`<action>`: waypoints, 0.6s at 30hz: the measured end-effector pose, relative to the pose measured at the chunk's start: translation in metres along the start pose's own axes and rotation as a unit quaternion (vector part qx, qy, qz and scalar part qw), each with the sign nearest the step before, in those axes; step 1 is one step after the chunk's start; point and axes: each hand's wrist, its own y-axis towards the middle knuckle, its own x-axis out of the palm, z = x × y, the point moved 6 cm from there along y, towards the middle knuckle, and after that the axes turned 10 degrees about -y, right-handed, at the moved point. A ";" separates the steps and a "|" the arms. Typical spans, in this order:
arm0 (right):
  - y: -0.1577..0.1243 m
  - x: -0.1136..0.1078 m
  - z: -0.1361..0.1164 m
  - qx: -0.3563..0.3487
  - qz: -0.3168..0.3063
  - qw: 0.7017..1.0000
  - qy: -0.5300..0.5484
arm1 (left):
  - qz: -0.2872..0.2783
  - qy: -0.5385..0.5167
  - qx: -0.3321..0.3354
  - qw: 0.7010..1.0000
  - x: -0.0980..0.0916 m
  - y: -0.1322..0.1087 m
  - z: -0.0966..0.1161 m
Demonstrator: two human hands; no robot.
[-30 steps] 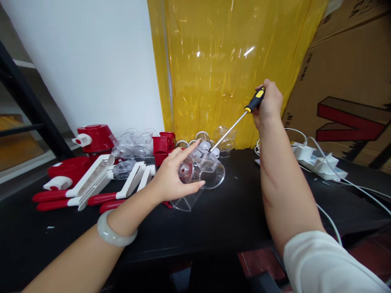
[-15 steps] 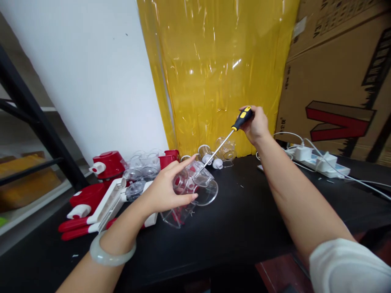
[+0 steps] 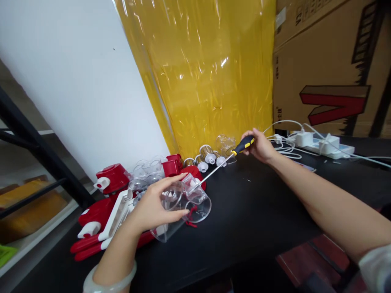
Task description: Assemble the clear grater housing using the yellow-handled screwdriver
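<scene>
My left hand [image 3: 159,205] is wrapped round a clear plastic part [image 3: 198,194], thumb and forefinger spread along its sides. In my right hand [image 3: 259,145] is a screwdriver [image 3: 245,144] with a black and yellow handle. Its long shaft slants down to the left, and the tip is inside the clear part. Whether the tip touches a screw cannot be made out. Beneath the clear part, a small red piece [image 3: 192,211] shows through the plastic on the black table [image 3: 238,228].
Red and white plastic parts [image 3: 113,178] and clear cups [image 3: 148,171] lie at the left. Metal-mesh drums [image 3: 207,154] stand by the yellow curtain [image 3: 210,73]. A power strip [image 3: 330,147] with cables sits at the right, before a cardboard box [image 3: 324,49].
The view has shifted. My right hand and the screwdriver are lower, and the shaft lies at a flatter slant. The clear part has moved slightly left and down with my left hand.
</scene>
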 end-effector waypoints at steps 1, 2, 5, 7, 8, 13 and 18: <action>-0.001 0.000 0.000 -0.002 -0.006 1.000 0.011 | 0.001 -0.003 0.000 1.000 0.001 0.000 -0.001; -0.002 -0.001 -0.001 -0.002 -0.013 1.000 0.021 | 0.001 -0.003 -0.001 1.000 0.002 0.000 -0.003; -0.003 -0.002 0.001 0.013 -0.031 0.999 0.034 | -0.002 -0.006 0.002 1.000 0.005 0.001 -0.006; -0.004 -0.002 0.005 0.033 -0.047 0.998 0.027 | -0.003 -0.008 0.008 1.000 0.006 0.001 -0.006; -0.004 -0.001 0.007 0.042 -0.055 0.997 0.023 | -0.002 -0.008 0.012 1.000 0.007 0.001 -0.005; -0.003 -0.001 0.005 0.030 -0.050 0.997 0.041 | 0.005 0.001 0.026 1.000 0.009 0.003 -0.003; -0.003 -0.004 0.003 0.020 -0.042 0.998 0.043 | 0.014 -0.012 0.012 1.000 0.009 0.002 -0.009</action>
